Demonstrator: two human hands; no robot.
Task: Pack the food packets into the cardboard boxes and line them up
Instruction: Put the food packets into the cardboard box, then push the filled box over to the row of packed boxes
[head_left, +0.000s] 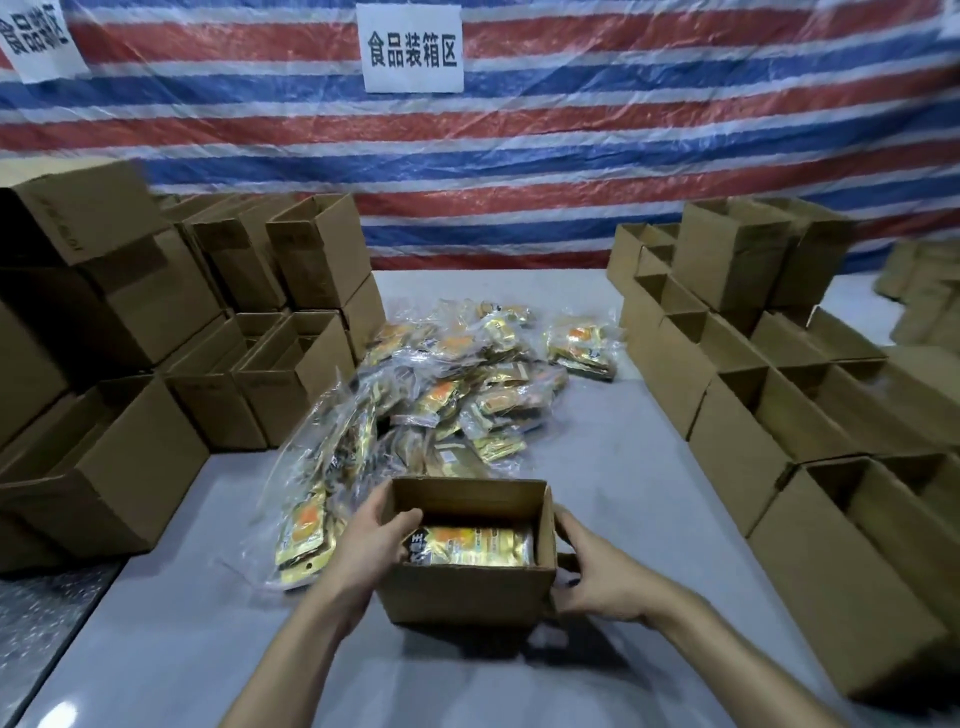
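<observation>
A small open cardboard box (462, 592) is in front of me, low over the grey table, its shadow below it. Yellow-orange food packets (475, 545) lie flat inside it. My left hand (371, 545) grips the box's left wall, thumb hooked over the rim. On the right side, my right hand (597, 577) holds the box with curled fingers around its edge. Behind the box spreads a heap of loose food packets (452, 384) in clear wrap, with more packets (306, 530) lying just left of the box.
Stacked and single open cardboard boxes (291, 364) crowd the left side of the table. Rows of open boxes (779, 410) line the right side. A striped tarp with a white sign (413, 47) hangs behind. Grey table surface (623, 467) shows between the rows.
</observation>
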